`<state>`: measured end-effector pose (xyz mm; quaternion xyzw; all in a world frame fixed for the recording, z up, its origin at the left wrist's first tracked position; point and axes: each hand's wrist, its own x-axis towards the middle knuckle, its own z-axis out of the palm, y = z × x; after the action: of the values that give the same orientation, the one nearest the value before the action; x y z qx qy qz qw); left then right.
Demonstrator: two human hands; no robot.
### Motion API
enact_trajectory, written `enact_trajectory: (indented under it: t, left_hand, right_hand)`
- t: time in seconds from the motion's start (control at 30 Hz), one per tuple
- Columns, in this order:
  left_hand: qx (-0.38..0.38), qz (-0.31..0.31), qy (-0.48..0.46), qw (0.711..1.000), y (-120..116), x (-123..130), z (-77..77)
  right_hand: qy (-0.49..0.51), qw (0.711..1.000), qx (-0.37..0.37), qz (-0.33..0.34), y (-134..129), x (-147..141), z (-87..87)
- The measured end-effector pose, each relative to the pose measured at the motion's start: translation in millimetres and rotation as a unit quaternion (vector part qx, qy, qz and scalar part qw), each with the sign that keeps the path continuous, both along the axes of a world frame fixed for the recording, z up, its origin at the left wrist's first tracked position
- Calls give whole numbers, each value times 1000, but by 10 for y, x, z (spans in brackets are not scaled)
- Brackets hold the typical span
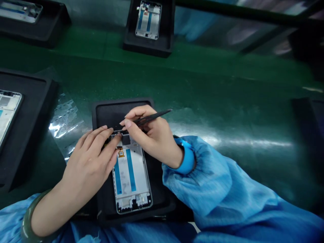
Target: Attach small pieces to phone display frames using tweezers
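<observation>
A green anti-static workbench (215, 98) runs across the view, with black foam trays set along it, each seemingly shaped to keep a phone frame from sliding. Two trays stand on its far side and one at the left, and each of these holds a similar frame, such as the far frame (148, 20). The nearest tray (113, 111) sits directly in front of the person, within easy reach of both forearms, whose blue smock sleeves (215, 182) rest low at the bench edge. A clear printed plastic sheet (66, 123) lies just left of this tray, partly under the left hand. The phone frame (130, 175) lies flat and face up in the tray, its long axis pointing away from the person. The left hand (87, 165) is not closed around it; its slightly curled fingers press on the frame's far end, apparently to pin it steady. The right hand (154, 138) is closed in a pen-like pinch on black tweezers (154, 115), a hold that suits fine control, with their tips brought down at that same end. A small gold-coloured tab (120, 152) sits on the frame just beside the left fingers.
</observation>
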<state>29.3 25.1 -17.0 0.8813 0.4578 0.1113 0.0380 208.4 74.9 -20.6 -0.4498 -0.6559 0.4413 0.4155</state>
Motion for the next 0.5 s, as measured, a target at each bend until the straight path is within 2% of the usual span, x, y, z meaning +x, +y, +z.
enact_trajectory:
  t: [0.5]
  left_hand:
    - [-8, 7, -23, 1000, -4, -16, -2]
  right_hand:
    - [-98, 986, 131, 22, -28, -28, 29]
